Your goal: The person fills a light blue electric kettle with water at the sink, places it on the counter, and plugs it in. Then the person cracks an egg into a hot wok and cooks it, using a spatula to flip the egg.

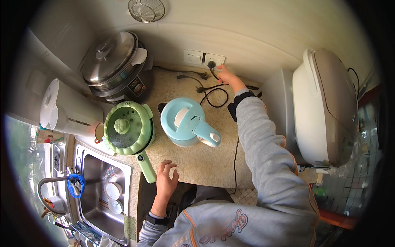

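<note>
Stretched out to the wall, my right hand [228,76] has its index finger at the right edge of a white wall socket [214,57]. A black plug [211,64] sits in that socket, its cord running down close by my curled lower fingers; I see nothing held in them. My left hand [166,182] hovers by the counter's front edge, fingers loosely apart and empty, just right of the handle of a green electric pot [126,129] with a glass lid. Between my hands stands a light blue electric kettle [181,120], handle towards me.
Loose black plugs [201,89] and cords lie behind the kettle. A large electric cooker [112,64] and a white lidded container [74,111] stand left, above a steel sink [92,197] holding bowls. On the right, a rice cooker [311,114] rests on a grey appliance [279,108].
</note>
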{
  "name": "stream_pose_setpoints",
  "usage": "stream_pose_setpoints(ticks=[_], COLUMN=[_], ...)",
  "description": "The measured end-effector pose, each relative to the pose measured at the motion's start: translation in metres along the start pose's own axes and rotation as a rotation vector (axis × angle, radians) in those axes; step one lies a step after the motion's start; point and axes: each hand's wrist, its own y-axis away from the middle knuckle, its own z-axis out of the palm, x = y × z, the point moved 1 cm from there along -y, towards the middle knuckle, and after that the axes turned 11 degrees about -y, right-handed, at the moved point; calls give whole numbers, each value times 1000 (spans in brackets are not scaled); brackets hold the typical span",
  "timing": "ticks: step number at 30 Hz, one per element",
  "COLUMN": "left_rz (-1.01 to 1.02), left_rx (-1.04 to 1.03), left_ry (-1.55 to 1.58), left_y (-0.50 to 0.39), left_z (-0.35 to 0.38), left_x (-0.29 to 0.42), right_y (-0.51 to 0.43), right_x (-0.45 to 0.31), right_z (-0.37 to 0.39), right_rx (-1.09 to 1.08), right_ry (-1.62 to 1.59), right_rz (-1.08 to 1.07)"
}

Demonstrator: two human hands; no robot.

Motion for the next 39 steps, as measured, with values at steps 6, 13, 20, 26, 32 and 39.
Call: stream_pose_setpoints(ticks=[6,13,20,26,32,39], left_rz=[-72,-78,-116,-163,-138,-63], left_rx=[-3,1,26,45,88,189], left_ry=[17,-2,-7,-14,22,51], left_y=[-5,-12,-13,-2,19,69], left_z=[3,8,7,7,5,-1], left_x=[-6,-4,-3,-5,3,9], right_y=[-39,-20,-20,-19,-4,79], right_x=[8,-28,-50,-53,-35,-12], right_z=[5,20,42,37,32,31], right_rx=[61,-276,-280,-316,-251,-174], right_ry=[19,46,41,-92,-214,-517], right_rz=[-88,-210,-308,-197,-216,-236])
